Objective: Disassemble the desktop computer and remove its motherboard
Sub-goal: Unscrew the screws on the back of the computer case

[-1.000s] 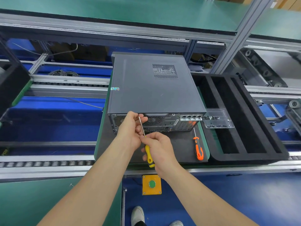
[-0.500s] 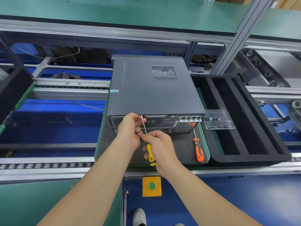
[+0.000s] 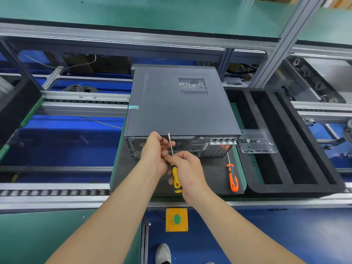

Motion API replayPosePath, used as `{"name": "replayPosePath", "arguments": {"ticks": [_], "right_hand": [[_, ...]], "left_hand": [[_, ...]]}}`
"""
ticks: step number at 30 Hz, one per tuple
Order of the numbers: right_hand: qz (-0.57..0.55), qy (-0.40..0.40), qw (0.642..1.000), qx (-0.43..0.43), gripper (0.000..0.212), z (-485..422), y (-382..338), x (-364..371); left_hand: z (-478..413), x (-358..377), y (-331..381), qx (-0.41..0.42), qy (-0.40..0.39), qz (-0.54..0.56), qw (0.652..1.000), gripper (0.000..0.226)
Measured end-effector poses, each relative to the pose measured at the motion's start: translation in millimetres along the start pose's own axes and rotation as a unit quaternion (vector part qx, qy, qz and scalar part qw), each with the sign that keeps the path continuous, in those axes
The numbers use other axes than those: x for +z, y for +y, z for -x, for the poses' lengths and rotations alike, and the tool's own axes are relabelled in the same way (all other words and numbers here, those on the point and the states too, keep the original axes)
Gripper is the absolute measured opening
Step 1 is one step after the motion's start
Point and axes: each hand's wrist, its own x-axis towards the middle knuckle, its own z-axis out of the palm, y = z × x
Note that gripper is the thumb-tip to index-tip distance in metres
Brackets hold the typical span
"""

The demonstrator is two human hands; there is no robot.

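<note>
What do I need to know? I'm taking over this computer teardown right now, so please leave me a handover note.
Left hand: fingers pinch the shaft of the yellow screwdriver near its tip; a small dark bit there may be a screw, too small to tell.
Right hand: grips the screwdriver's handle, tip up, at the case's rear edge.
Desktop computer: on the black mat, rear panel toward you, cover on.
Orange screwdriver lies on the mat; clear tray holding screws sits right of the case.
Done: none confirmed. Left: cover off, then free and lift out the motherboard.
</note>
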Motion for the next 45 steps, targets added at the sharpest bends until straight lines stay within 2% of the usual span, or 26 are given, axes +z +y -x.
{"name": "replayPosePath", "arguments": {"ticks": [4,7,10,16,18,22,25,29,34,37,41,45], "right_hand": [[0.004,0.003,1.000,-0.008,0.010,-2.6,1.6,-5.2],[0.000,0.006,1.000,-0.013,0.007,-5.4,3.1,-8.3],[0.016,0.019,1.000,-0.015,0.015,-8.5,4.1,-10.4],[0.045,0.038,0.998,-0.037,0.006,-9.7,-0.1,-17.1],[0.056,0.047,0.996,-0.043,0.006,-9.2,-3.5,-23.1],[0.082,0.098,0.989,-0.074,0.007,-10.5,-11.3,-47.5],[0.086,0.137,0.983,-0.089,0.010,-12.9,-14.9,-76.4],[0.083,0.183,0.977,-0.065,0.005,-21.4,-18.3,-124.7],[0.087,0.210,0.973,-0.036,0.008,-39.9,-20.2,-196.6],[0.106,0.218,0.970,-0.022,0.014,-52.8,-19.1,-246.7],[0.129,0.238,0.963,0.004,0.012,-70.4,-13.9,-307.7],[0.127,0.207,0.969,0.046,0.013,-90.1,-5.3,-355.0]], "left_hand": [[-9.4,-10.9,-8.9,0.031,-0.009,-0.026,0.999,0.025],[-12.3,-18.5,-15.5,0.007,-0.082,-0.014,0.997,0.030],[-14.3,-24.4,-18.1,-0.027,-0.151,0.009,0.988,0.022],[-15.5,-24.3,-23.1,-0.027,-0.139,0.002,0.990,0.025],[-15.4,-18.1,-27.7,-0.048,-0.167,-0.018,0.985,0.026],[-7.6,1.6,-41.1,-0.078,-0.263,-0.095,0.957,0.047],[0.7,27.5,-52.6,-0.117,-0.305,-0.114,0.938,0.066],[4.4,69.8,-78.1,-0.162,-0.279,-0.141,0.936,0.072],[-3.2,134.0,-119.0,-0.162,-0.182,-0.193,0.950,0.048],[-8.9,173.3,-144.7,-0.147,-0.172,-0.235,0.945,0.044],[-18.4,218.7,-180.5,-0.139,-0.164,-0.260,0.941,0.041],[-33.1,250.2,-213.4,-0.149,-0.144,-0.271,0.940,0.032]]}}
